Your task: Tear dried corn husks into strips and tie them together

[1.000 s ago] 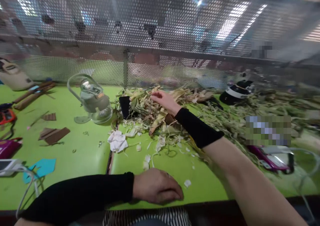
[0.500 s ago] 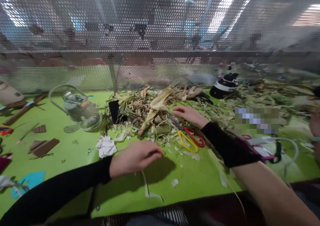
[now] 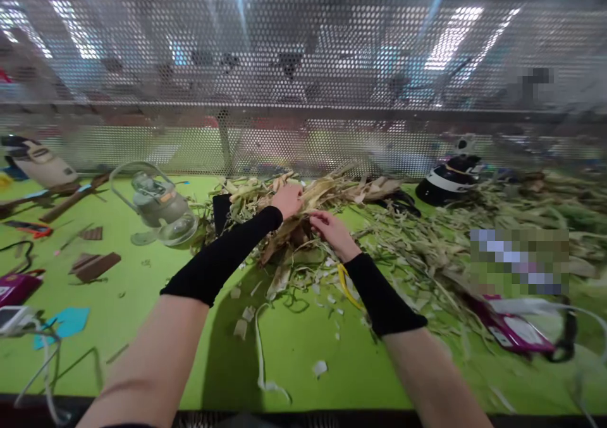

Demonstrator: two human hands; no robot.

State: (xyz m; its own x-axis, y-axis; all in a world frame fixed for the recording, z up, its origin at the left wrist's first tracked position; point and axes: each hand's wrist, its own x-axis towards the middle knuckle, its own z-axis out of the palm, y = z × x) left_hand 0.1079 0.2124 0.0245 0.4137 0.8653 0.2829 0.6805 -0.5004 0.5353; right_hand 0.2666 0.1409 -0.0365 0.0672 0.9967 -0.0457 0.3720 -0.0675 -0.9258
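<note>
A heap of dried corn husks (image 3: 265,203) lies at the back middle of the green table (image 3: 156,289). My left hand (image 3: 287,199) reaches into the heap, fingers curled on a long pale husk (image 3: 320,192). My right hand (image 3: 332,231) sits just to its right, fingers closed in a pinch on husk strands below. Both wrists wear black sleeves. The yellow handle of a pair of scissors (image 3: 345,284) shows beside my right wrist; the rest is hidden under my arm.
A clear lidded jar (image 3: 159,203) stands left of the heap, brown card pieces (image 3: 95,265) and a blue cut-out (image 3: 66,322) further left. A perforated metal screen (image 3: 303,86) closes the back. More husks (image 3: 474,226), a black-and-white helmet-like object (image 3: 448,178) and a magenta device (image 3: 509,330) lie right.
My left hand has left the near table and reached forward into the husk heap. My right hand moved left off the scissors to the husks beside it.
</note>
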